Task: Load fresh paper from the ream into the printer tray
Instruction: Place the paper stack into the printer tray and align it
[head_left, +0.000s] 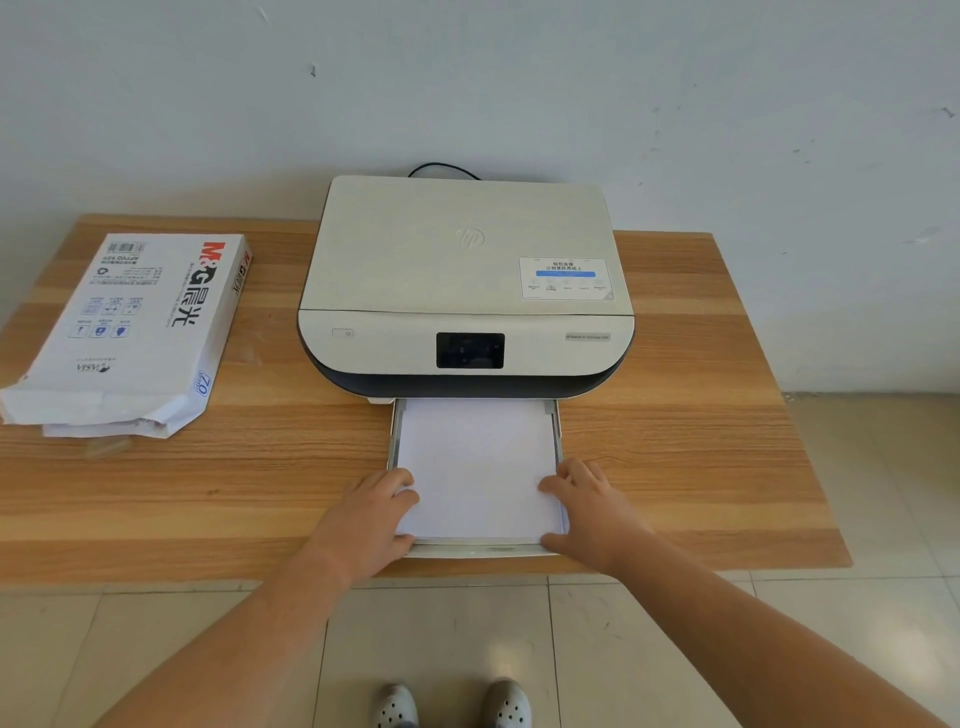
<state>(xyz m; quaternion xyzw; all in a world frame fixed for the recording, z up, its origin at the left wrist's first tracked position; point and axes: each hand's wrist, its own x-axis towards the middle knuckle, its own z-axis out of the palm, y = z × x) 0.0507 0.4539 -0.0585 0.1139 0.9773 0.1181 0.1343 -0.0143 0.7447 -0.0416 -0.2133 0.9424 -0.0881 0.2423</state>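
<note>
A cream and dark printer (467, 291) stands at the back middle of the wooden table (260, 493). Its paper tray (483, 550) is pulled out toward me, and a stack of white paper (478, 462) lies in it. My left hand (369, 519) grips the near left corner of the stack and tray, thumb under the front edge. My right hand (587, 514) grips the near right corner the same way. The opened white paper ream (135, 332) lies flat at the table's left, its torn end toward me.
A black cable (441, 169) runs behind the printer along the white wall. The table's front edge is just below the tray. Tiled floor and my two shoes (452, 704) show beneath.
</note>
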